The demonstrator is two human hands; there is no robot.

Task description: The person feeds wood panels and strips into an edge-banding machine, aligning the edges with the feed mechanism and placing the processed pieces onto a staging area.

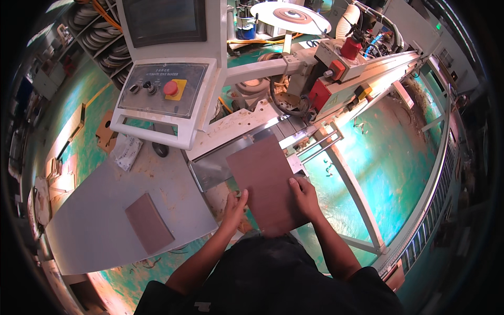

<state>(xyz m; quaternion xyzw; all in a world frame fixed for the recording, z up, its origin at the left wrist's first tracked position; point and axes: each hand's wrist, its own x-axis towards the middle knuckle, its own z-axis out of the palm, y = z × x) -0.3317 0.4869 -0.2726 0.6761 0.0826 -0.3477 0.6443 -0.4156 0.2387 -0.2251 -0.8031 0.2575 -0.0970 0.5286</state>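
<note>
Closest in, the left hand (236, 205) and right hand (304, 199) hold a brown panel (265, 184) between them, each closed on one long edge, thumbs showing (the fingers underneath are hidden). Its near end lies close to the black shirt (275, 270) and could snag there if drawn back. The far end slants towards the metal bed (215, 163) — whether it touches, I cannot tell. An uneven grip could let it twist, knocking a corner on that metal. Left, a second brown panel (149, 223) lies near the grey table's (100, 215) front edge; a careless elbow might tip it off. Farther on, the red stop button (170, 88) looks beyond quick reach — a risk with both hands occupied.
</note>
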